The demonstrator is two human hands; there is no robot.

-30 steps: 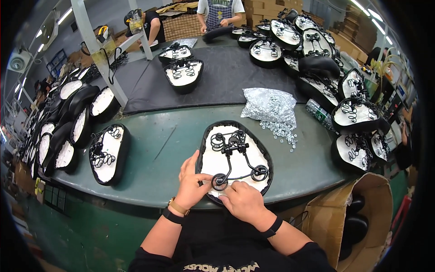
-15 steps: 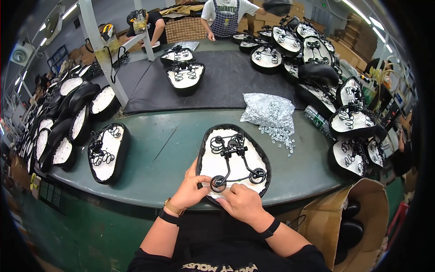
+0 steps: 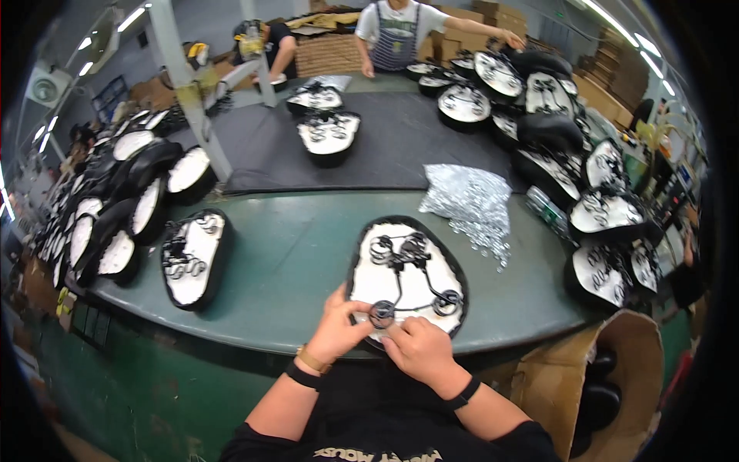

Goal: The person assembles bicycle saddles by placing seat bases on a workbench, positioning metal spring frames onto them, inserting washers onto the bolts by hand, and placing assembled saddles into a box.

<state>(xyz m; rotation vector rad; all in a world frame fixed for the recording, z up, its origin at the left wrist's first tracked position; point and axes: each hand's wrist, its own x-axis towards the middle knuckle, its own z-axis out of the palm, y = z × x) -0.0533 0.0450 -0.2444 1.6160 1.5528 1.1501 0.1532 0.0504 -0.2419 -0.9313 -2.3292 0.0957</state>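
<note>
In front of me, at the bench's near edge, an upside-down bicycle saddle point(image 3: 419, 289) shows its white underside, black rim and black wire frame with coil springs. My left hand point(image 3: 339, 327) grips the saddle's near left side, its thumb and fingers closed at the near left spring point(image 3: 382, 313). Just right of that spring, my right hand point(image 3: 419, 350) has its fingers curled and pinched against the near rim. Whatever lies between those right fingertips is hidden.
A clear bag point(image 3: 469, 192) spills small metal nuts point(image 3: 485, 240) beyond the saddle. Another saddle point(image 3: 196, 258) lies left. Saddles are piled at the far right point(image 3: 546, 135) and left point(image 3: 146, 169). A cardboard box point(image 3: 550, 377) stands low right. A co-worker point(image 3: 396, 38) stands across the bench.
The view has shifted slightly, moving the scene rightward. My hands keep their hold at the near spring. The co-worker's arm now reaches over the far right pile, where a black saddle was held up before.
</note>
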